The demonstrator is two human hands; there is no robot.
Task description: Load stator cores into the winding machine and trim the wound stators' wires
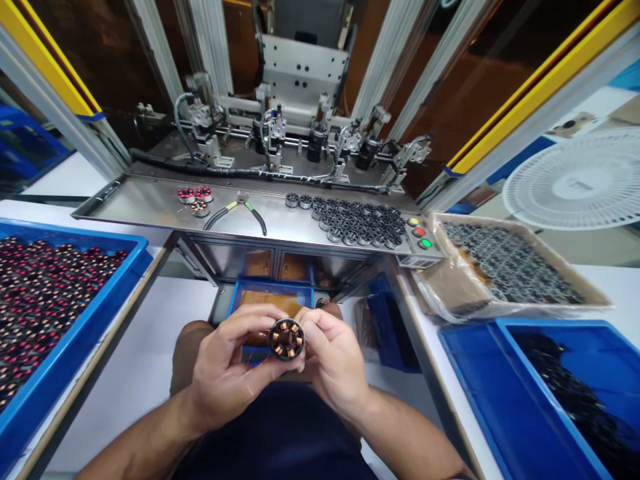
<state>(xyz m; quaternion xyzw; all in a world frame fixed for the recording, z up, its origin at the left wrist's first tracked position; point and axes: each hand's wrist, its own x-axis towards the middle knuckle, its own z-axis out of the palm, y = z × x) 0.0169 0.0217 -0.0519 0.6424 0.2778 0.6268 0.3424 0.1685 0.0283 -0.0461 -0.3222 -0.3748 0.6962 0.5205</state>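
Both my hands hold one small round stator (287,339) with copper windings, close to my body at the bottom middle of the view. My left hand (225,370) grips it from the left with thumb and fingers curled round its rim. My right hand (333,363) pinches its right side. Ahead, on the steel shelf (145,207) of the machine, lie three wound stators with red tops (196,197), a pair of pliers (235,212) and a heap of bare dark stator cores (357,220).
A blue bin (75,347) full of wound stators stands at my left. At my right are a cardboard tray of dark cores (510,267) and blue bins (500,400). Three buttons (419,233) sit on the shelf's right end. A white fan (580,180) is far right.
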